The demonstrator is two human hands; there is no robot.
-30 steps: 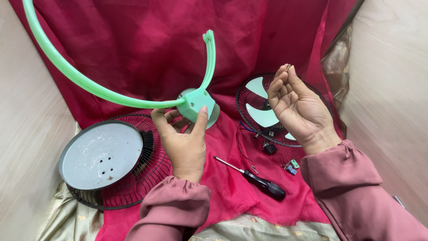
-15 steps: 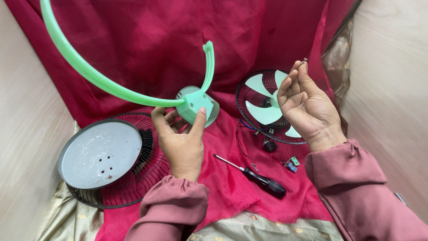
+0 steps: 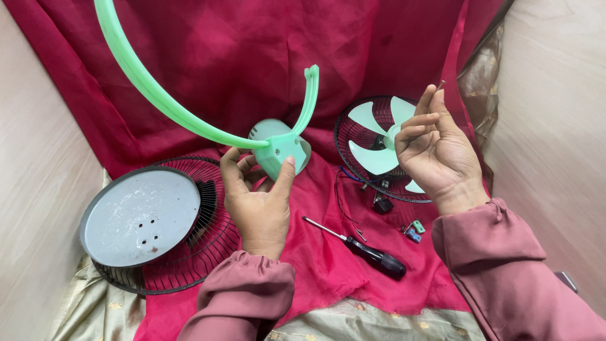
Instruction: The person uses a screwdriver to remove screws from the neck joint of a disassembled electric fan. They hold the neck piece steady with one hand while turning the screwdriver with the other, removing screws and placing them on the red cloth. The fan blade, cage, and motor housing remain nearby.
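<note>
Left hand (image 3: 260, 201), frame centre: fingers clasped round green fan bracket (image 3: 282, 151), its arms curving to upper left. Right hand (image 3: 434, 151), centre right: fingertips pinching small screw (image 3: 440, 84). Screwdriver (image 3: 363, 248) on red cloth (image 3: 328, 265) below.

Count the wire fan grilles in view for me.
2: one grille lies left of the left hand, under a grey disc; the other stands behind the right hand, holding green blades.

Cloth-draped home fan-repair corner (image 3: 379, 38)
</note>
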